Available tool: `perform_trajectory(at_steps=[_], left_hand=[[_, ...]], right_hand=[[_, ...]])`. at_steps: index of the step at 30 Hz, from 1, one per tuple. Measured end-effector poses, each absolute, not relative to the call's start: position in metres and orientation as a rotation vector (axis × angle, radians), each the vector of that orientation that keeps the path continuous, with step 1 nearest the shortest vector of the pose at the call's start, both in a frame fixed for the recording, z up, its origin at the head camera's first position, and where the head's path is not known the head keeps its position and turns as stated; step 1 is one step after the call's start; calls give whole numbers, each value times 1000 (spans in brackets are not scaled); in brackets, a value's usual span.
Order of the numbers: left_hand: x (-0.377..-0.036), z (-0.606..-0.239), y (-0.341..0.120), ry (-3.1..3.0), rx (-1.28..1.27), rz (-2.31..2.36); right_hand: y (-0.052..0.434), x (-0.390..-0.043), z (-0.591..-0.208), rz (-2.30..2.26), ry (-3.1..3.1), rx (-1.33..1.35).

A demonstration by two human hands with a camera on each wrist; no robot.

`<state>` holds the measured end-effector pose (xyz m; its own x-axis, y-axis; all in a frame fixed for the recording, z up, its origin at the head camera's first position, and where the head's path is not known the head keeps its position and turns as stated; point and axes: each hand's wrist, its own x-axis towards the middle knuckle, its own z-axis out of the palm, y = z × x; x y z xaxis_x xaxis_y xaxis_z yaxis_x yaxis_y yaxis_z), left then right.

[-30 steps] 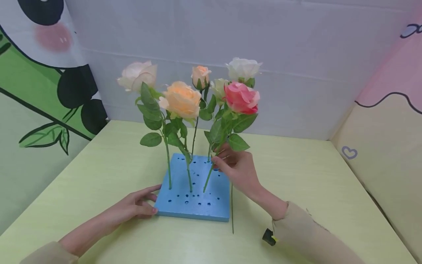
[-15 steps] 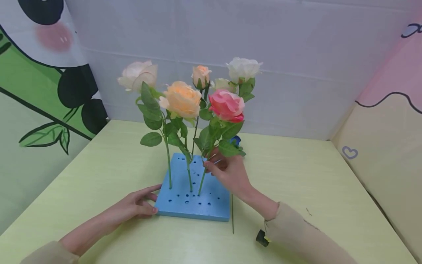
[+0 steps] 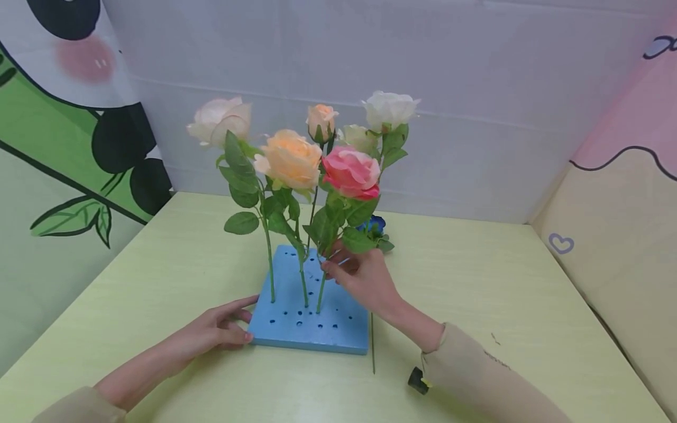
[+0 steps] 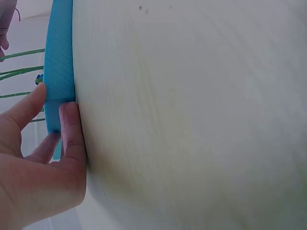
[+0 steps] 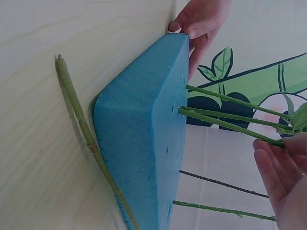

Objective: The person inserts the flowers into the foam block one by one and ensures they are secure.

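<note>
My right hand pinches the green stem of a pink rose between thumb and fingers. The stem's lower end stands at the top of a blue foam block dotted with holes. Close by in the block stand a peach rose and a pale pink rose. My left hand rests against the block's front left corner, its fingertips touching the sides. In the left wrist view, the fingers lie along the block's edge. The right wrist view shows my right hand on the stem.
Farther back in the block stand a small peach rosebud, a white rose and a cream rose. A blue flower lies on the table behind my right hand; a loose stem lies along the block's right side.
My right hand has moved left and slightly toward me with the pink rose, whose stem now stands more upright. The blue flower has come into sight. My left hand has stayed still.
</note>
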<state>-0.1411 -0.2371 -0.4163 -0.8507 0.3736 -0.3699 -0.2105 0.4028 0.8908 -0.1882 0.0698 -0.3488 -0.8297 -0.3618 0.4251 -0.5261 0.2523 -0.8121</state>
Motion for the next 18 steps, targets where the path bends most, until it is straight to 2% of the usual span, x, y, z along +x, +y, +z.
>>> perform_trajectory(at_steps=[18], left_hand=[[-141, -416, -237, 2121, 163, 1493]], right_hand=[[66, -186, -351, 1527, -2412, 918]])
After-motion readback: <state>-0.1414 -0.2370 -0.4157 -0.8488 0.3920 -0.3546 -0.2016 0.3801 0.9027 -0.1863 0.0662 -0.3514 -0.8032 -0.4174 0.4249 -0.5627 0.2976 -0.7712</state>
